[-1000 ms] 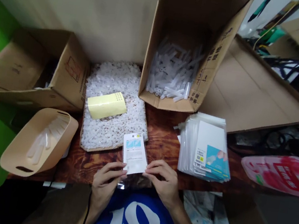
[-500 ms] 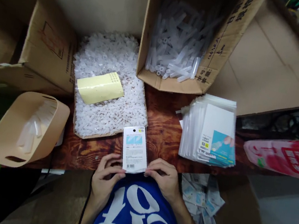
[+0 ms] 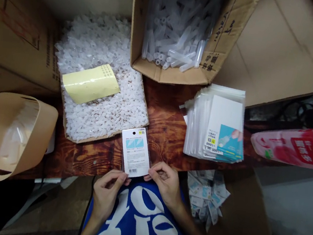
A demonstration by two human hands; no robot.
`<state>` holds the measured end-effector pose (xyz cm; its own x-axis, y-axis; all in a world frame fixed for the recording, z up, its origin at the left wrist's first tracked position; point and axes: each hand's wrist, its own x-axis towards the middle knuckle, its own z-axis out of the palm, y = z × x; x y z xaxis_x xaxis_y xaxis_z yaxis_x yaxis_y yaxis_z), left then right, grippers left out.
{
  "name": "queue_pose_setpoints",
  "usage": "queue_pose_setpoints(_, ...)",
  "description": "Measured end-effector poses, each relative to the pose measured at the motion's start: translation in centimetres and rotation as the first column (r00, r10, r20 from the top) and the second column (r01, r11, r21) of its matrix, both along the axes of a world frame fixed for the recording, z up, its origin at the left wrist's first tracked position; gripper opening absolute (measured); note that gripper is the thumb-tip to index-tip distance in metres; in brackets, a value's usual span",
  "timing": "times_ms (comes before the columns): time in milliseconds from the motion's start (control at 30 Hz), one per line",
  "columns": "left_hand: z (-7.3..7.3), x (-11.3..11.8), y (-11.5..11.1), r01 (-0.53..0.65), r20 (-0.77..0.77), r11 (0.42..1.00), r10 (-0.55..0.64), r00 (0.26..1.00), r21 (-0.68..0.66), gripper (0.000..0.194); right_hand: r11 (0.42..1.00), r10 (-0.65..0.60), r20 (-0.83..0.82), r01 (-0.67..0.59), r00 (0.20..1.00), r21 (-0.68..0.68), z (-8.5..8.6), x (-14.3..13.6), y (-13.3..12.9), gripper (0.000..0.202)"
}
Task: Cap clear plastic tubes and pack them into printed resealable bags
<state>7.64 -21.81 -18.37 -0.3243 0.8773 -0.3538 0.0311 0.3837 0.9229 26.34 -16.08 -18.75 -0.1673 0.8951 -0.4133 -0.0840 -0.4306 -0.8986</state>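
A small printed card in a clear plastic pouch [image 3: 135,154] lies at the table's front edge, its hanging hole at the far end and a barcode at the near end. My left hand [image 3: 106,193] pinches its near left corner between thumb and curled fingers. At the near right corner, my right hand [image 3: 165,185] grips the pouch the same way. Fingertips cover both near corners, and I cannot see whether the near edge is sealed. To the right stands a thick stack of similar pouches [image 3: 229,112] with cards inside.
Behind the pouch is a cardboard tray of small white plastic pieces [image 3: 106,116] with a yellow sheet [image 3: 91,83] on top. A carton [image 3: 171,75] holds translucent tubes. A beige basket [image 3: 41,128] stands left. Filled packs [image 3: 206,193] lie below the table, right. A pink package [image 3: 296,145] lies far right.
My view has shifted, so the table's contents sit further left and higher. The left fingers are more curled at the pouch's corner. Both hands still hold the pouch.
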Motion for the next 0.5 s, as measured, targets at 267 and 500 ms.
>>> queue_pose_setpoints(267, 0.31, 0.35, -0.02, -0.012, -0.029, 1.000, 0.011, 1.000, -0.029, 0.021, 1.000, 0.013, 0.057, -0.013, 0.998, -0.010, -0.06, -0.22, -0.22, 0.032)
queue_pose_setpoints(500, 0.46, 0.89, -0.32, -0.053, -0.014, 0.995, 0.052, 0.999, -0.086, 0.023, 0.998, 0.055, 0.184, -0.056, 0.981, 0.004, 0.44, -0.40, -0.69, 0.036)
